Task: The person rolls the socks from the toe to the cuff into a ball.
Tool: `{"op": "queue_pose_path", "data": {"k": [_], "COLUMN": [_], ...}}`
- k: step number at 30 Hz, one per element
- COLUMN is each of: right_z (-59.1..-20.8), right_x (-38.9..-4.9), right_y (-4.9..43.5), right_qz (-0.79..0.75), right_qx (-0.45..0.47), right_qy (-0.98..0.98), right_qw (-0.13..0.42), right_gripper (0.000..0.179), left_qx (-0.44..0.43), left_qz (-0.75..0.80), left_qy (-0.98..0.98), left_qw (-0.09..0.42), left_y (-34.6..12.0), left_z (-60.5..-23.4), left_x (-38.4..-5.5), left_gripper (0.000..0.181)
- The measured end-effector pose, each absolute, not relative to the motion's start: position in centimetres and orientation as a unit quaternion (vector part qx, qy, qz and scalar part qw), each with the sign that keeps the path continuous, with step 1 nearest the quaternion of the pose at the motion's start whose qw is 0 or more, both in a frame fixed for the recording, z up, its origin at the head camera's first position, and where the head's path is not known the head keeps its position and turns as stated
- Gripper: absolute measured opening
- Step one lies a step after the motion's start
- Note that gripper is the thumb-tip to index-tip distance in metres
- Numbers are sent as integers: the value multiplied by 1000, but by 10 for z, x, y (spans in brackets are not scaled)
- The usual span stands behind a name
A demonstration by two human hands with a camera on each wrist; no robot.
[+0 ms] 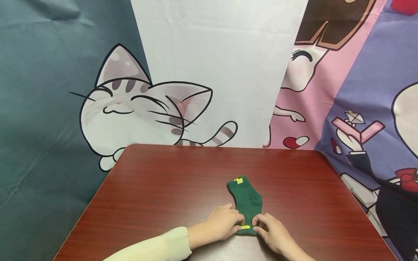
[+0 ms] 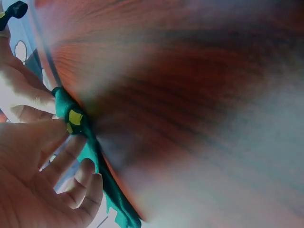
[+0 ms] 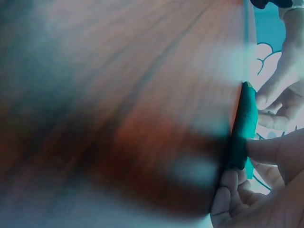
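A green ribbed sock (image 1: 248, 199) lies flat on the table, with yellow patches near both its far and near ends. Its near end looks folded or rolled into a thick edge, as the right wrist view shows the green roll (image 3: 245, 123) from the side. At the near left corner, beside a yellow patch (image 2: 75, 118), my left hand (image 1: 223, 222) pinches the fabric between thumb and forefinger. My right hand (image 1: 273, 232) holds the near right corner, thumb on one side and curled fingers on the other. Some fingertips are hidden by the cloth.
The reddish-brown wooden table (image 1: 156, 181) has rounded far corners. Behind it hangs a printed cloth backdrop (image 1: 215, 54) with a cartoon cat and figures. A pale sleeve (image 1: 163, 244) covers the left forearm.
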State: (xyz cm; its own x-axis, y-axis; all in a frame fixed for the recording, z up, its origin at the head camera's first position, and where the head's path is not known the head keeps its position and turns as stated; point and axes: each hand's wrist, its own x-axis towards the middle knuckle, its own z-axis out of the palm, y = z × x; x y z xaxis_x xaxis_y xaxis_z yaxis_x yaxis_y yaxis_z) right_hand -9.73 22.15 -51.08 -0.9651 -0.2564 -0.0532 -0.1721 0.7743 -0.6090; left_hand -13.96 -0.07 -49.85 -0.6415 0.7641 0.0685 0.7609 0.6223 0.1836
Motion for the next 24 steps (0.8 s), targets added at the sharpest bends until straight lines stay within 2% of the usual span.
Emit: {"op": "queue_pose_path", "data": {"k": [5,9,12,17,24], "right_z": [-513,-514,-515,-516,-516], "right_x": [-92,-89,-89,-89,-90], "right_y": [226,230,231,229,225], "right_qz": [-326,-323,-309,-296,-278], "right_qx": [-118,-133,-144,-141,-138], "right_qy": [936,933,937,943,950], "right_qw": [61,83,79,59,36], "right_gripper": [18,31,39,37,38], "left_qx": [436,433,430,428,420], "left_qz": [73,52,42,41,58], "left_qy": [897,899,902,902,905], "left_qw": [12,22,24,35,41], "left_y": [-2,-1,2,7,11], "left_z": [-498,-499,-499,-499,-499], "left_x": [-137,-135,-135,-134,-138], "left_gripper": [18,31,36,38,27]}}
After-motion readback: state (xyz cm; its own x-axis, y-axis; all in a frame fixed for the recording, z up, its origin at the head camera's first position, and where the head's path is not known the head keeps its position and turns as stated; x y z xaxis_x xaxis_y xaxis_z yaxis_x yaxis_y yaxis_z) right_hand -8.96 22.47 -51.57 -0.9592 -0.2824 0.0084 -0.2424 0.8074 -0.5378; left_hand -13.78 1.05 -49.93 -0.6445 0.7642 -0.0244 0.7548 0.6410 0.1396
